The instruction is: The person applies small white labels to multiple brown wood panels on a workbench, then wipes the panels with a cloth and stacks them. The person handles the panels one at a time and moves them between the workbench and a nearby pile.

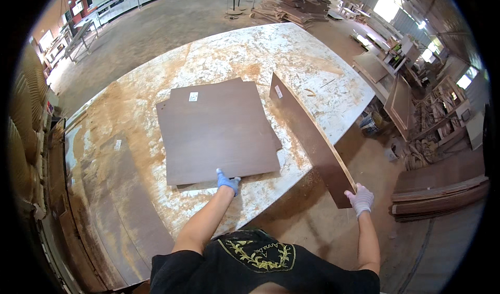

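Observation:
A brown, nearly square wooden panel point(216, 132) lies on the table with a small white label near its far edge. Edges of at least one more panel show from under it. My left hand point(228, 182), in a bluish glove, holds its near edge, thumb on top, other fingers partly hidden. To the right, a long narrow brown board point(307, 138) stands tilted on its long edge, its far end on the table and its near end beyond the table's edge. My right hand point(360, 199), in a pale glove, is closed around that near end.
The white, sawdust-strewn table point(219, 54) spreads ahead. Dusty long boards point(114, 200) lie at its left. A stack of brown panels point(440, 192) stands at lower right, a bucket point(371, 123) beside the table, wood piles point(299, 2) at the back.

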Demonstrator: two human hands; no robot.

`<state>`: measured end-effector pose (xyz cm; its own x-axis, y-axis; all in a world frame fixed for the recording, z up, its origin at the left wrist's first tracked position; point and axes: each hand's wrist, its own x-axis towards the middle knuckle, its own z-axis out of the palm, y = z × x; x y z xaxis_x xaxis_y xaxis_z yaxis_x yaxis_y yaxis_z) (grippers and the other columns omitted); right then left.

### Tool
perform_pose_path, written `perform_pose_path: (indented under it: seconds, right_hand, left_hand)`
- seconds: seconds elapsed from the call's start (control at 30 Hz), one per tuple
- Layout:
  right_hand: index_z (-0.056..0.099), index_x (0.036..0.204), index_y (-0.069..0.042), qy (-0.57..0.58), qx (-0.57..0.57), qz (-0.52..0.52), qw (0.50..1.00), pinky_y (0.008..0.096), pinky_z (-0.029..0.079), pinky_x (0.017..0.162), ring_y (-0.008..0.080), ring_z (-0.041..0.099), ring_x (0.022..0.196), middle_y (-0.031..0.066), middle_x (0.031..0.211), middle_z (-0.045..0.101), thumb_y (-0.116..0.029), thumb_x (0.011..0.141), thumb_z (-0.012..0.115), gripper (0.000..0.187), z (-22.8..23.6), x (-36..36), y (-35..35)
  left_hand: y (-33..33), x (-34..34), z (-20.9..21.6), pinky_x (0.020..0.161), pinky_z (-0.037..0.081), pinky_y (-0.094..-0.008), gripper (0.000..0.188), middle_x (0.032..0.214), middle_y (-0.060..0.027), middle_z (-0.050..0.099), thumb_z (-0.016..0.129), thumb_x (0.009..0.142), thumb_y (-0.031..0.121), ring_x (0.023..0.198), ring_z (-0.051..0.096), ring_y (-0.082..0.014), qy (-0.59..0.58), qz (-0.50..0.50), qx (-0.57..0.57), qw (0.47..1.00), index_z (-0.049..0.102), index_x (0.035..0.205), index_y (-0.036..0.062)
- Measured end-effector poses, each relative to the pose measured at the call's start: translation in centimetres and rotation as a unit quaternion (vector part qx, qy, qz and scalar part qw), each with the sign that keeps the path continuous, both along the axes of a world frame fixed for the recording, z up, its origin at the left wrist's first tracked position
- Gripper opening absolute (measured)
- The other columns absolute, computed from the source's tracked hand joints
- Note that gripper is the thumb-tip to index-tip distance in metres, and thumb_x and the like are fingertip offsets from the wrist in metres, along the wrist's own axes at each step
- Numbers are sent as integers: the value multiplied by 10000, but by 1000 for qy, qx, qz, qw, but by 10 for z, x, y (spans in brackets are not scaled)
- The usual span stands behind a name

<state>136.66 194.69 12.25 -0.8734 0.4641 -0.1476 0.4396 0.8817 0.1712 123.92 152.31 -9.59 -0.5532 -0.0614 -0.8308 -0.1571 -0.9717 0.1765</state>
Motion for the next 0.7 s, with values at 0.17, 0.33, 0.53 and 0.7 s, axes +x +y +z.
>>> perform_pose_path:
  seconds: [0.17,0.33,0.53,0.7]
  right_hand:
    - [594,1045,-43,49,-148,-9,988,395,465,815,259,627,903,158,970,651,-451,745,677,513,-19,23,9]
    - [561,1124,35,99,-681,-145,711,292,461,859,150,574,936,75,1039,616,-275,796,697,472,-16,28,-8]
    - [536,1170,17,119,-736,-73,663,319,453,889,177,560,993,78,1091,590,-328,803,663,520,-17,27,-80]
    - [480,1246,11,130,-779,-30,613,321,399,936,180,521,1043,80,1152,555,-315,812,646,568,-75,10,-126]
  left_hand:
    - [10,-10,-23,759,456,-408,535,1239,-39,531,363,898,586,1046,521,-225,17,-37,22,999,512,1198,169]
    - [51,10,2,677,463,-358,569,1080,-73,560,476,821,617,955,533,-218,94,-410,-15,907,530,1163,166]
    - [115,96,99,952,425,-374,766,1214,-158,528,644,786,492,1103,520,-242,437,-505,-102,737,372,1337,35]
    - [53,102,103,995,372,-386,818,1285,-242,466,633,795,467,1196,454,-346,312,-504,-429,681,308,1350,-38]
